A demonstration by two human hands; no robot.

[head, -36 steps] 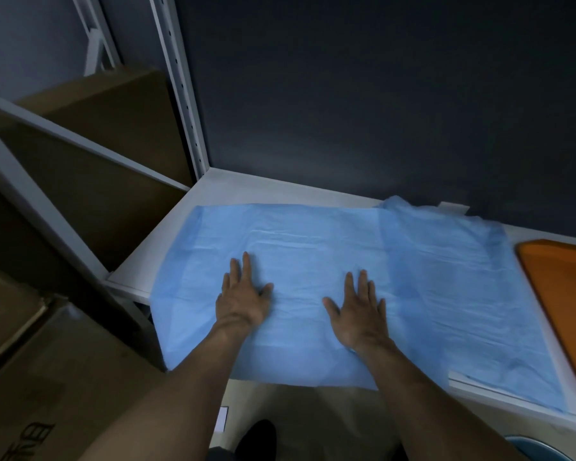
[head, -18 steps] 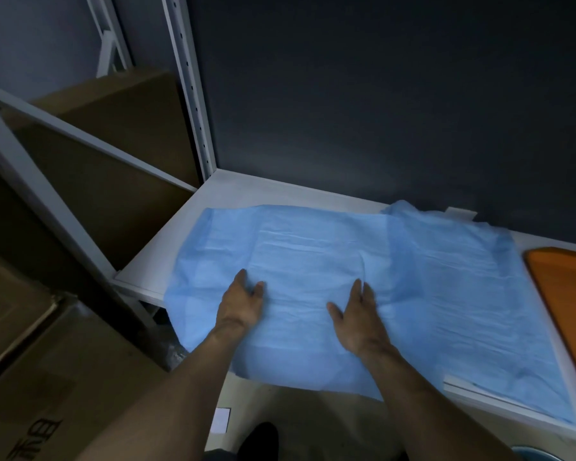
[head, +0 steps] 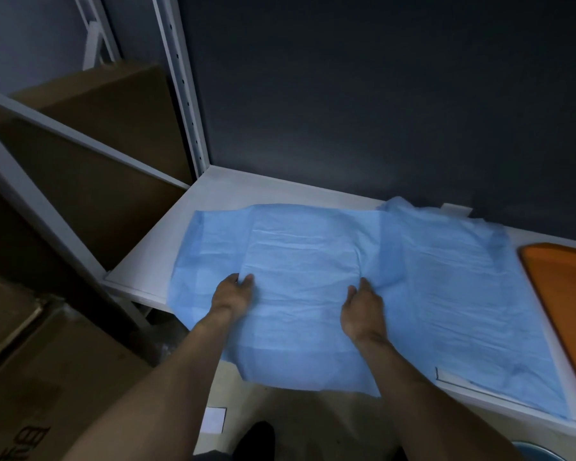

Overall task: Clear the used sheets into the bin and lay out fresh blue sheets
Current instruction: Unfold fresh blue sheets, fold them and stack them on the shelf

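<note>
Dark wall (head: 379, 94) stands behind the white shelf (head: 210, 191) you work at. Brown boxes (head: 80, 201) sit off the shelf's left end, out of your way. Your left hand (head: 231, 296) is at the shelf's front edge, its fingers (head: 245, 279) curled and pinching the blue sheet (head: 300, 247). That sheet lies across the shelf's left half, and its front part hangs over the edge. Your right hand (head: 363, 306) looks curled on it too, so I think you hold both sides to tug it straight and flat. A second blue sheet (head: 463, 277) covers the shelf's middle. Their edges overlap, so no white shows between. An orange tray (head: 566, 294) rests on the shelf's right end. A blue rim (head: 542, 455), maybe the bin, peeks out below the shelf's front.
</note>
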